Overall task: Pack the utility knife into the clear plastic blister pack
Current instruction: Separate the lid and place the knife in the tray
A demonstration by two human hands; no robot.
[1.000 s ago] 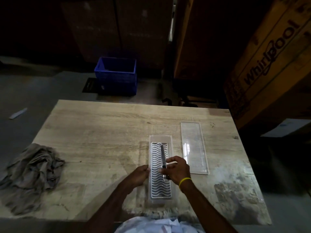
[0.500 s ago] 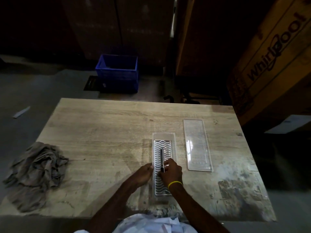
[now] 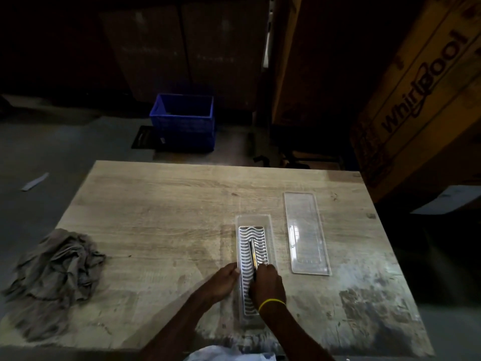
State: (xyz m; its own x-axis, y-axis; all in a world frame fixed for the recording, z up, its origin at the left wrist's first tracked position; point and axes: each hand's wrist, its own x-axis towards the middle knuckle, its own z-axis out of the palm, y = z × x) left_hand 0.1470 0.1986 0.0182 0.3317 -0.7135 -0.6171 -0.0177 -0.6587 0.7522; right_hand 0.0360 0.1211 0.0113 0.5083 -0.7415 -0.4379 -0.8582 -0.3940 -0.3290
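Observation:
A clear plastic blister tray [image 3: 253, 220] with a wavy white insert lies lengthwise on the wooden table [image 3: 161, 209], near its front edge. A slim utility knife [image 3: 252, 255] lies along the middle of the insert. My right hand [image 3: 265, 285] covers the knife's near end, fingers closed on it. My left hand [image 3: 226, 278] rests against the tray's left wall, thumb at the rim. The flat clear lid [image 3: 305, 233] lies apart, to the right of the tray.
A crumpled grey rag [image 3: 54, 267] sits at the table's left edge. Beyond the table, a blue crate [image 3: 183, 121] stands on the floor. Large cardboard boxes [image 3: 421, 87] rise to the right. The room is dim.
My right hand has drawn back toward me along the tray, and the knife now lies lower and straighter on the insert. The left hand stays at the tray's side.

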